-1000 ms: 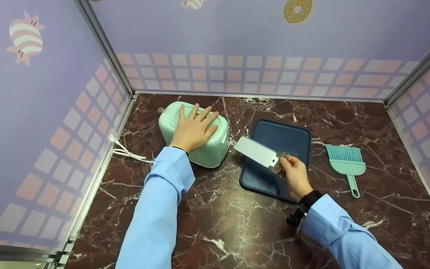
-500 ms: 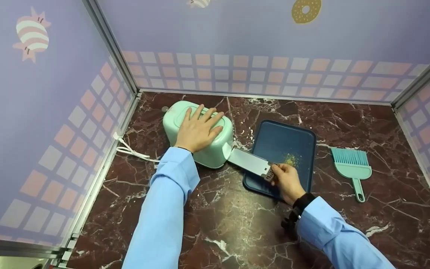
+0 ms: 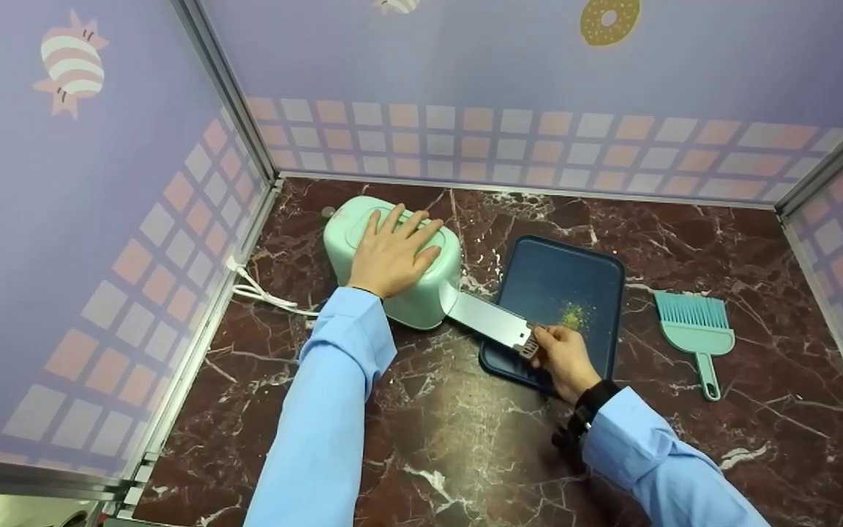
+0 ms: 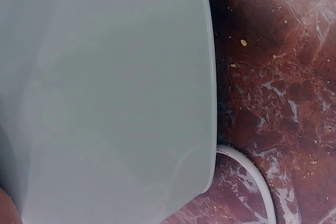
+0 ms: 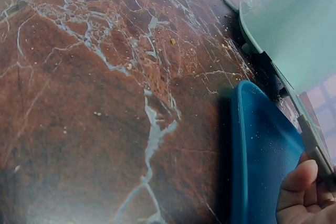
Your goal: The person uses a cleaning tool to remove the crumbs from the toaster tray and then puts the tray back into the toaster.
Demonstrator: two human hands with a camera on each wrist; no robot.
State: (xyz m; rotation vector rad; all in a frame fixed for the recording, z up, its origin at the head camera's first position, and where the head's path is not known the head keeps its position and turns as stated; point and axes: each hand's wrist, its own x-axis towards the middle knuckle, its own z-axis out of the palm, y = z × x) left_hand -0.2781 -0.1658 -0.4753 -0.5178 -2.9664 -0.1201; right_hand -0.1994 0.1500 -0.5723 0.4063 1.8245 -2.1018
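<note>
A mint-green toaster (image 3: pixel 418 304) with a rounded body stands at the left back of the marbled surface. My left hand (image 3: pixel 396 252) rests on its top, fingers spread. A flat metal crumb tray (image 3: pixel 487 320) sticks out low from the toaster's right end, its far end at or just inside the body. Its dark slotted end is pinched between the thumb and fingers of my right hand (image 3: pixel 566 355). Beneath lies a dark blue tray (image 3: pixel 553 267) bearing a small patch of yellowish crumbs (image 3: pixel 574 316). The toaster's pale side (image 4: pixel 115 98) fills most of the left wrist view.
A teal hand brush (image 3: pixel 697 338) lies to the right of the blue tray. The toaster's white cord (image 3: pixel 264 298) is bundled near the left wall. Small crumbs (image 5: pixel 173 41) are scattered on the surface. Patterned panels (image 3: pixel 509 66) enclose the back and sides.
My right hand has lowered the crumb tray and brought it left, from above the blue tray to the toaster's end. My left hand has stayed on the toaster. The view has shifted slightly.
</note>
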